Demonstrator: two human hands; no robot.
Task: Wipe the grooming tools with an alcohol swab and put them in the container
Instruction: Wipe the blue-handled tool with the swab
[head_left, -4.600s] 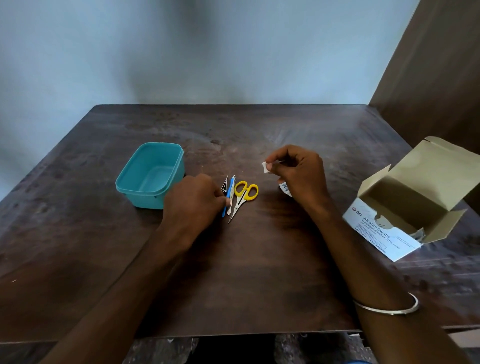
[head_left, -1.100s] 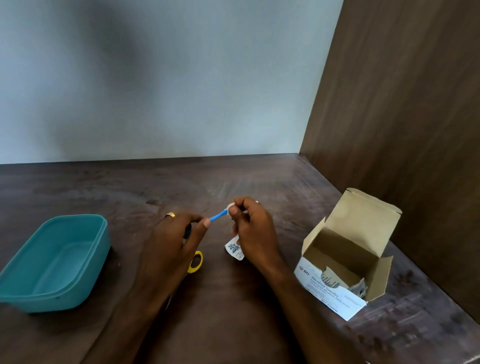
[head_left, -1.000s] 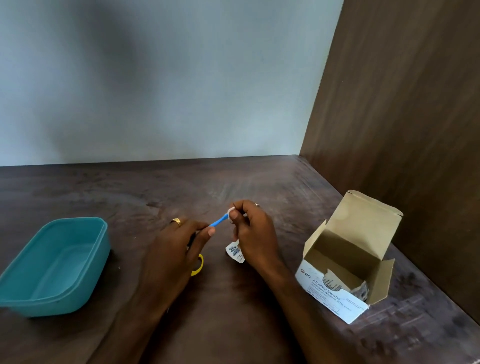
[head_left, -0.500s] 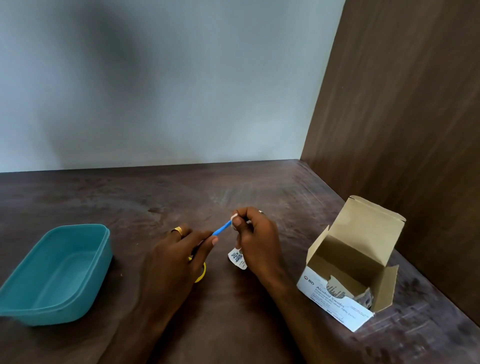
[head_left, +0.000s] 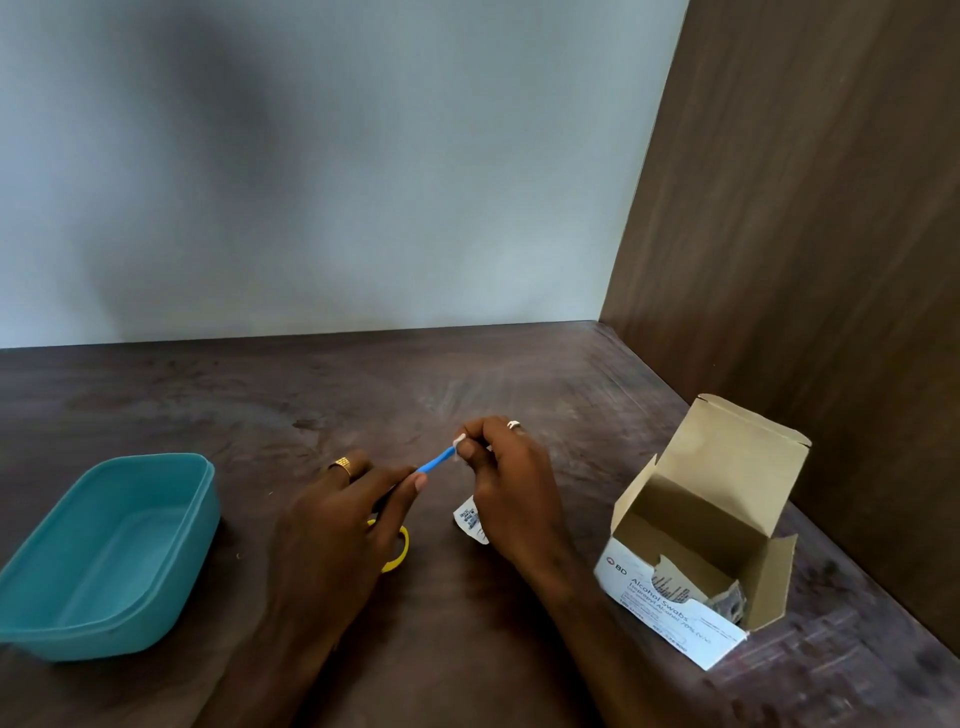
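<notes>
Left hand pinches the blue tool by its near end while right hand pinches the white swab around its tip, both right of the teal container (yellow scissors beneath the left hand).

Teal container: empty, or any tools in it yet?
Empty: the teal container shows only its bare floor; the left hand holds the blue tool.
</notes>
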